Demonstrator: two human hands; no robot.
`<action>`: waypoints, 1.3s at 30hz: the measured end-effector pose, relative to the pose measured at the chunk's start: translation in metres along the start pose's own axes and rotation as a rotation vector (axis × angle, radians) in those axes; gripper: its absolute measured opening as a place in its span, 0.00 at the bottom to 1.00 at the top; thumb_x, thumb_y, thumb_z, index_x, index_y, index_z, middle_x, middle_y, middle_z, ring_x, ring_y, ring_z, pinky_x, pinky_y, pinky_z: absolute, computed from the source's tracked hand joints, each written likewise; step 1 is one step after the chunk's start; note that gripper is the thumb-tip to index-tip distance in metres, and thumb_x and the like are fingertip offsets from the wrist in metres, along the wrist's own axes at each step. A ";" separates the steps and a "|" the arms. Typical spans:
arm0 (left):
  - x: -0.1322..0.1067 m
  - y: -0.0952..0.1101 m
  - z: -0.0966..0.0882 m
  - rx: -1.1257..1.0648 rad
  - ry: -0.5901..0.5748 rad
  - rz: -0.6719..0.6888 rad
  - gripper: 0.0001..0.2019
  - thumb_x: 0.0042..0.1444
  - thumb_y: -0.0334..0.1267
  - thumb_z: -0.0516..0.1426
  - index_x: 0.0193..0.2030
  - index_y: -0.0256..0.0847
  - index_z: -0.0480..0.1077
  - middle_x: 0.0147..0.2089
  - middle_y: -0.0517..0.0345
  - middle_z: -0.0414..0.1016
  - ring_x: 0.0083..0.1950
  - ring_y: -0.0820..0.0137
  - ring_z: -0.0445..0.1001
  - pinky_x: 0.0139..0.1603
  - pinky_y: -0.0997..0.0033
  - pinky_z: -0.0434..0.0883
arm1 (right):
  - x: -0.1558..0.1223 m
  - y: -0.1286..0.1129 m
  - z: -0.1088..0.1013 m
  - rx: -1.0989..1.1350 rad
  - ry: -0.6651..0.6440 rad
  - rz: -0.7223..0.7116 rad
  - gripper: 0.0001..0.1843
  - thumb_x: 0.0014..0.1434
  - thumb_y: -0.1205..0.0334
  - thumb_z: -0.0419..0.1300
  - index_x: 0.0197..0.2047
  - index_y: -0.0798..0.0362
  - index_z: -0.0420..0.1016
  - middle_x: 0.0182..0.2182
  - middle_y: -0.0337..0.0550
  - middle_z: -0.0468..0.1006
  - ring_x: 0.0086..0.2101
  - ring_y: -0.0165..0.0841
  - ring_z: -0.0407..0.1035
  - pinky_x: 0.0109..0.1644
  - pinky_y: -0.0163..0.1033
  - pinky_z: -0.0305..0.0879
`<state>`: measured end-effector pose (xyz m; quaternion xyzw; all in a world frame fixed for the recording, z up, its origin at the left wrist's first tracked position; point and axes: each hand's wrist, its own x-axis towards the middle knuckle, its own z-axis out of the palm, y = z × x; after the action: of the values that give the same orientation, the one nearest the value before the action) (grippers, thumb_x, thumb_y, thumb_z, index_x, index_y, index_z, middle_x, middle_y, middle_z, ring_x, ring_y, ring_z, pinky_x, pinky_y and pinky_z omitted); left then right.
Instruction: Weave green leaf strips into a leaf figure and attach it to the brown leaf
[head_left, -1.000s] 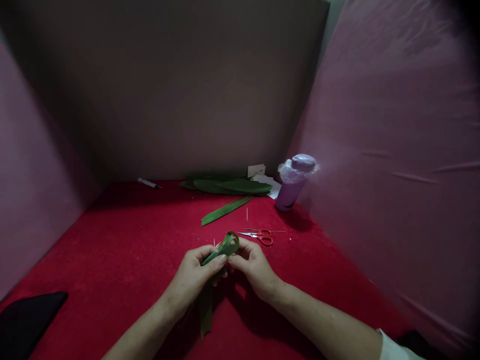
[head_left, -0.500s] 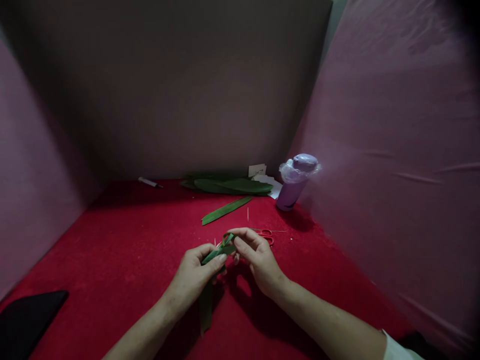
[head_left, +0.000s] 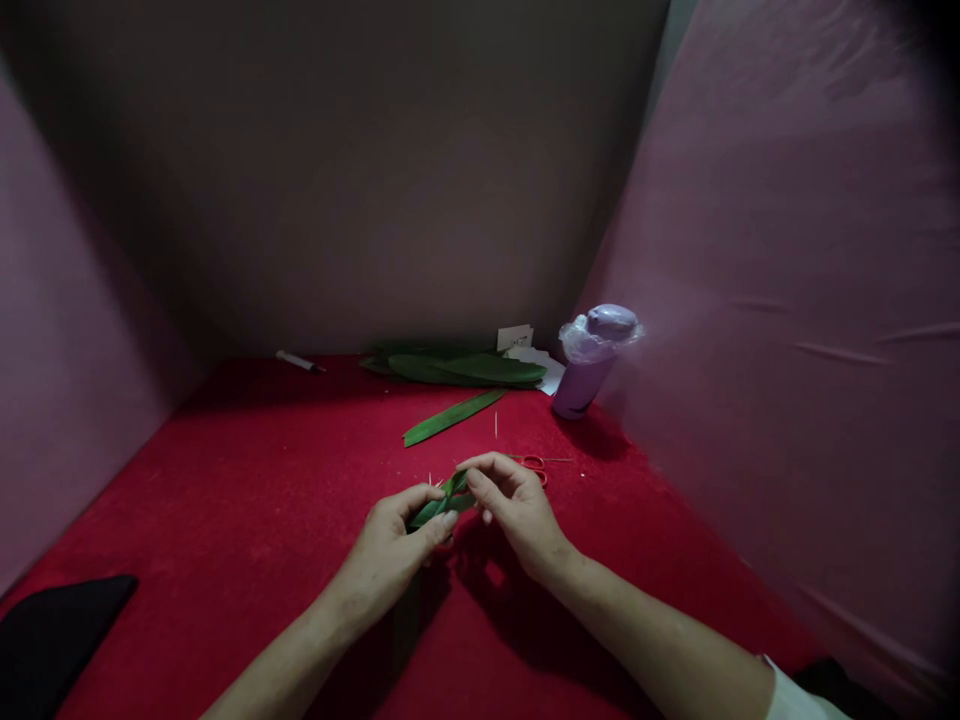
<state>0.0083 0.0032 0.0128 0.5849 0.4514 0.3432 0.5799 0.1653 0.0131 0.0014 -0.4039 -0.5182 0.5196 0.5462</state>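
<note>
Both hands work a folded green leaf strip (head_left: 442, 503) just above the red cloth. My left hand (head_left: 394, 548) pinches the strip between thumb and forefinger at its fold. My right hand (head_left: 514, 505) is closed on the strip's upper end, fingers curled over it. The strip's long tail (head_left: 405, 625) hangs down under my left wrist in shadow. Small red-handled scissors (head_left: 534, 464) lie right behind my right hand, partly hidden by its fingers.
A single long leaf (head_left: 450, 417) lies on the red cloth (head_left: 247, 500), with a pile of broad leaves (head_left: 457, 368) behind it. A lilac bottle (head_left: 592, 362) wrapped in plastic stands at the right. A pen (head_left: 298, 362) lies at the back left, a black object (head_left: 52, 640) at the lower left. Thin sticks (head_left: 496, 425) are scattered about.
My right hand rose over the top of the leaf loop and pressed it down; the loop that stood open is now flattened between both hands. The hands moved slightly forward.
</note>
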 end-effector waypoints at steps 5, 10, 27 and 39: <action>0.000 0.000 0.000 0.045 -0.023 0.018 0.08 0.51 0.41 0.56 0.32 0.38 0.68 0.23 0.65 0.63 0.23 0.76 0.60 0.25 0.76 0.57 | 0.000 -0.001 0.000 0.012 0.004 0.008 0.08 0.52 0.58 0.61 0.33 0.53 0.73 0.25 0.37 0.70 0.23 0.25 0.61 0.25 0.30 0.57; 0.000 -0.002 -0.001 0.059 -0.021 0.037 0.09 0.53 0.41 0.55 0.38 0.39 0.68 0.24 0.65 0.63 0.23 0.76 0.59 0.24 0.76 0.57 | 0.000 -0.004 -0.001 0.020 0.022 0.035 0.08 0.52 0.59 0.61 0.35 0.53 0.74 0.22 0.36 0.68 0.22 0.24 0.59 0.21 0.29 0.52; -0.004 -0.003 0.004 0.138 0.124 0.246 0.08 0.54 0.39 0.56 0.42 0.45 0.69 0.39 0.59 0.73 0.40 0.68 0.70 0.39 0.71 0.65 | 0.003 -0.001 -0.004 0.030 0.009 0.056 0.09 0.52 0.57 0.61 0.33 0.54 0.72 0.21 0.34 0.67 0.18 0.22 0.54 0.21 0.30 0.50; 0.000 -0.002 0.004 -0.192 0.039 -0.022 0.07 0.49 0.37 0.59 0.35 0.39 0.67 0.29 0.60 0.71 0.27 0.72 0.69 0.29 0.71 0.66 | 0.001 0.006 -0.008 -0.173 -0.024 -0.108 0.07 0.55 0.61 0.57 0.36 0.53 0.74 0.29 0.40 0.73 0.30 0.29 0.68 0.35 0.35 0.65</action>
<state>0.0115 0.0016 0.0102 0.5148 0.4339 0.3897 0.6284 0.1718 0.0161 -0.0051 -0.4147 -0.5888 0.4475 0.5302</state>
